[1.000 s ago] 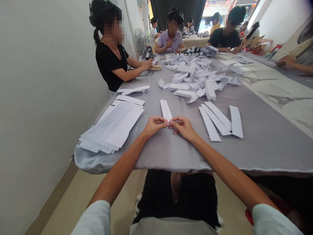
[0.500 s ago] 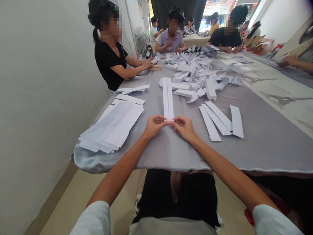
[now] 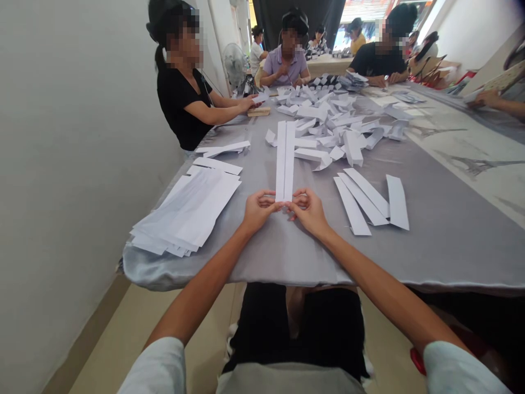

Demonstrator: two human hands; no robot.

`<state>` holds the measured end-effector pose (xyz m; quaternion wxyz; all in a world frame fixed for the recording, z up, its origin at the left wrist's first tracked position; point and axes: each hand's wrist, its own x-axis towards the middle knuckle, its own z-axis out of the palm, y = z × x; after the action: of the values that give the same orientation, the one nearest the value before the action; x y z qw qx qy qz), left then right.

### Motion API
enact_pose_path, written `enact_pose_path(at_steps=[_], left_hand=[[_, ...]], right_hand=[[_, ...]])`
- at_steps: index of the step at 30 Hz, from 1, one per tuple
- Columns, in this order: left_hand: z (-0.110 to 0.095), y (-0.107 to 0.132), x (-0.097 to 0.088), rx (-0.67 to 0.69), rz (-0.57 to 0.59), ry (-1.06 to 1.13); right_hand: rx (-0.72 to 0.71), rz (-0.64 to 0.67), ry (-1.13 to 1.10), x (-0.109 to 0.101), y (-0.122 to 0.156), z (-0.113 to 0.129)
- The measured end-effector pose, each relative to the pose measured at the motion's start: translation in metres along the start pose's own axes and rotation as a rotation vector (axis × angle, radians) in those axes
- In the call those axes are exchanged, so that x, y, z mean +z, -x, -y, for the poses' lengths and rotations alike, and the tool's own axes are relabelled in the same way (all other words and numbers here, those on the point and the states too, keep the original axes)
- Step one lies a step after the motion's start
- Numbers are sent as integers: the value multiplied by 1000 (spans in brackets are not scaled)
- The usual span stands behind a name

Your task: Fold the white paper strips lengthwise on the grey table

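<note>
Since half a second ago, the far end of the long, narrow white paper strip with a lengthwise centre seam (image 3: 280, 161) has shifted slightly farther from the grip and to the right. Left hand (image 3: 259, 210) and right hand (image 3: 308, 213) are close together, each pinching 1 side of its near end between thumb and fingers. From that grip the strip extends straight away; whether its far end touches the table covered in shiny grey cloth (image 3: 410, 262) cannot be told. Left of the grip lies a spread stack of flat white paper sheets (image 3: 184, 210); right of it, 4 flat white folded paper strips (image 3: 356, 205). Beyond the grip spreads a heap of folded white paper pieces (image 3: 314, 113).
</note>
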<state>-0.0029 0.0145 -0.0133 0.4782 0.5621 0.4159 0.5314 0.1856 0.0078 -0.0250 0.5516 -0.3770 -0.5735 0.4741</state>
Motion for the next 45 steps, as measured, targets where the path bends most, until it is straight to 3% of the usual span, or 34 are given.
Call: enact_pose_path(at_steps=[11, 17, 24, 33, 45], left_hand=[[-3, 3, 2, 19, -30, 0], [1, 2, 0, 40, 65, -25], [1, 0, -2, 24, 59, 13], [-1, 3, 0, 13, 2, -16], [1, 2, 2, -71, 6, 115]], right_hand=[[73, -25, -81, 4, 0, 7], [85, -26, -60, 4, -1, 7], [75, -2, -104, 1, -2, 3], [32, -22, 9, 3, -1, 5], [9, -95, 80, 6, 2, 6]])
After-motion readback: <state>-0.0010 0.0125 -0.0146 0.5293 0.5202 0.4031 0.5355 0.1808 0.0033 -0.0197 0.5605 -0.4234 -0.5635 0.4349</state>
